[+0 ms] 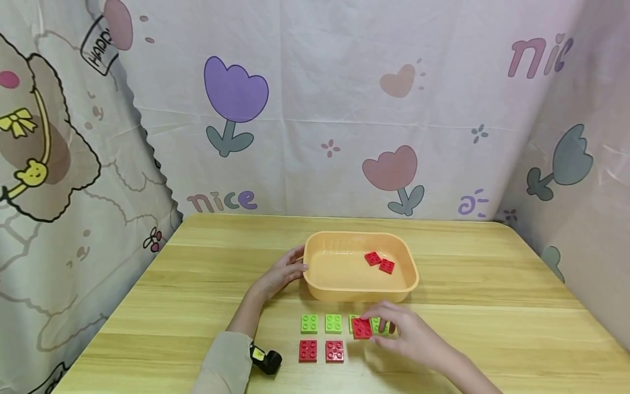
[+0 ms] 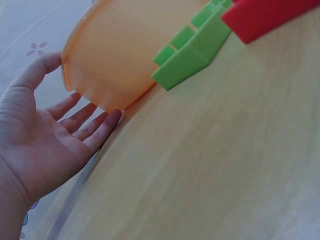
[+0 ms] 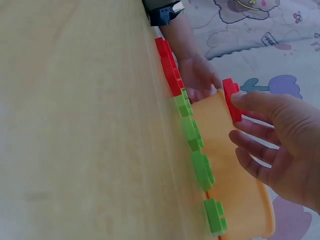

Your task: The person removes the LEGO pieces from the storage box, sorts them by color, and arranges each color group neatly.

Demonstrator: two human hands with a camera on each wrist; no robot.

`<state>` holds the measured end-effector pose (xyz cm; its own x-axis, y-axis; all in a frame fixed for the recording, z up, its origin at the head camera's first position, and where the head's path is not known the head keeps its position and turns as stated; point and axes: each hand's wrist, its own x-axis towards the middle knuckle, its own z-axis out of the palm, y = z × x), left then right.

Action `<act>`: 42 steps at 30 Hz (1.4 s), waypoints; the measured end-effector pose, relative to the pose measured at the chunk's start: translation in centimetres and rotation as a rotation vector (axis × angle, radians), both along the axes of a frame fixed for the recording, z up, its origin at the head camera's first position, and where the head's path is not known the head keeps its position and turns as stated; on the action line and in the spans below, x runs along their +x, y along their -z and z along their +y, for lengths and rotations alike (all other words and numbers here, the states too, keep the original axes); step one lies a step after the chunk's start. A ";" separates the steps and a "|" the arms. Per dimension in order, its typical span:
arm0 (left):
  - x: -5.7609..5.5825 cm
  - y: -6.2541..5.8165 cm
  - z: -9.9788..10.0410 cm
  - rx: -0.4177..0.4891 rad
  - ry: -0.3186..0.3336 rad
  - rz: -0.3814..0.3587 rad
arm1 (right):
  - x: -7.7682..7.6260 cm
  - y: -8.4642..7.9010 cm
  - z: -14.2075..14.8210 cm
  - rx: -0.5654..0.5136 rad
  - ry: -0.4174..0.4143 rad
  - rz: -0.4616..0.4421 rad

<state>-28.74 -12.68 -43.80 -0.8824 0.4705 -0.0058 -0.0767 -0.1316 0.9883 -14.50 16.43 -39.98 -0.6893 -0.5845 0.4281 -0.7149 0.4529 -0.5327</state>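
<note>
My right hand (image 1: 410, 334) pinches a red toy brick (image 1: 362, 329) between thumb and fingers, raised above the table in front of the green bricks. At the left end of a pale orange plastic basket (image 1: 361, 295), my left hand (image 1: 280, 273) rests its thumb on the rim and its fingertips against the outer wall. Two red bricks (image 1: 386, 266) lie inside the basket. Several green bricks (image 1: 333, 323) stand in a row before it; the held brick and right hand partly cover the right-hand ones. Two more red bricks (image 1: 308, 351) sit in a nearer row, below the left green ones.
Everything stands on a light wood-grain table (image 1: 492, 284). A black wrist device (image 1: 266, 360) is strapped at the left sleeve, near the red row. A printed cloth (image 1: 315, 109) hangs behind the table and along both sides.
</note>
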 end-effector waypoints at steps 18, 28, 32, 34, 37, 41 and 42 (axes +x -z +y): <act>-0.2 0.0 -0.1 -0.007 0.017 -0.011 | 1.1 2.6 0.2 0.057 0.015 -0.145; -0.3 0.1 -0.2 -0.009 0.020 -0.015 | 1.3 3.3 0.4 0.076 0.034 -0.212; -0.2 -0.1 -0.1 -0.006 0.017 -0.020 | 1.4 3.5 0.3 0.067 0.043 -0.200; -0.2 -0.1 -0.1 -0.007 0.015 -0.025 | 1.5 3.5 0.3 0.063 0.042 -0.191; -0.1 -0.2 -0.1 -0.004 0.015 -0.024 | 1.5 3.6 0.2 0.061 0.040 -0.168; 0.0 -0.3 -0.1 -0.003 0.016 -0.016 | 1.3 3.9 0.2 0.077 0.054 -0.126; 0.0 -0.3 -0.1 -0.004 0.017 -0.014 | 1.3 4.0 0.1 0.081 0.058 -0.119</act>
